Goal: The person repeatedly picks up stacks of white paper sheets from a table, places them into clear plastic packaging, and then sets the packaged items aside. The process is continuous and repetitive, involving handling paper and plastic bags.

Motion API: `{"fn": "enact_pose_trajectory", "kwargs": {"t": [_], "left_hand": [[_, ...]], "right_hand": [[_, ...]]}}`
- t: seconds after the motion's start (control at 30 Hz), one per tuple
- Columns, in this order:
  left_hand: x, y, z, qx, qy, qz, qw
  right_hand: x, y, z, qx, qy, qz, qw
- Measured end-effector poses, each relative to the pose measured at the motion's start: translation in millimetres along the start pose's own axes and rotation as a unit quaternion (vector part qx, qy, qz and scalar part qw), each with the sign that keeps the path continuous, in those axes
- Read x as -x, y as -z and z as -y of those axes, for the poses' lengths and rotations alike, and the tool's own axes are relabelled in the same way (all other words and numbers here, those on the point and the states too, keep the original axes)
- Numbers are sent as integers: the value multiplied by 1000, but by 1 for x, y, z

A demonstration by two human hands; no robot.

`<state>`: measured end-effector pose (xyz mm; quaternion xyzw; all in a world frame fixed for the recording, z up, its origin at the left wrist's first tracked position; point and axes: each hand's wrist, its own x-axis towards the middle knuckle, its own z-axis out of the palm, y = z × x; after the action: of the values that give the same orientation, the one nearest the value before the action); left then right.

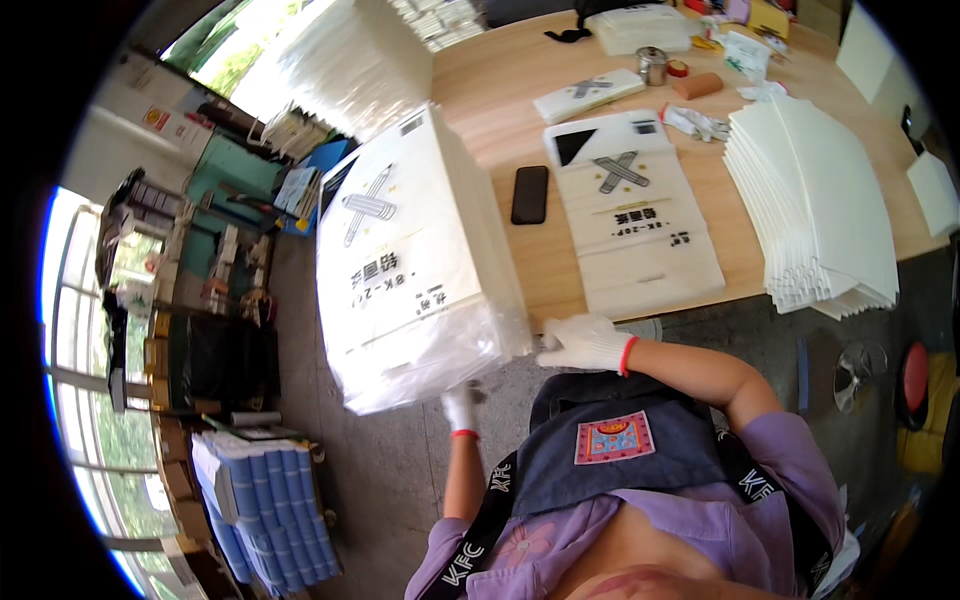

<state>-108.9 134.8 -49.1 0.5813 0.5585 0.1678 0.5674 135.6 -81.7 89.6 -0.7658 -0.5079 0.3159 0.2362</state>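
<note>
One wide table point(480, 75) bears our landmark, the tall bagged stack point(425, 265), whose near end seems to jut past the edge; slick plastic could let packs slide floorward if we push unevenly. Well right of the stack lies the white sheet pile point(820, 200), with the flat bag point(640, 245) between. Our right hand point(590, 345), fingers loosely bent, is beside the stack's near corner, contact unclear. Our left hand point(460, 410), below its near end, hides its fingers; we cannot tell their grip. The phone point(530, 195), just right of the stack, narrows our room there.
</note>
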Motion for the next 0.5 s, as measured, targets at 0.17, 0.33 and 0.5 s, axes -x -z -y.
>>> {"fn": "enact_pose_trajectory", "kwargs": {"t": [0.17,0.33,0.5], "left_hand": [[73,-150,-48,-217,-286,328,874],[89,-265,-120,-275,-498,270,777],[74,-325,-139,-380,-521,278,712]], "right_hand": [[60,-37,-88,2,-115,-5,993],[113,-37,-109,-58,-231,-65,969],[135,-46,-113,-119,-272,-123,947]]}}
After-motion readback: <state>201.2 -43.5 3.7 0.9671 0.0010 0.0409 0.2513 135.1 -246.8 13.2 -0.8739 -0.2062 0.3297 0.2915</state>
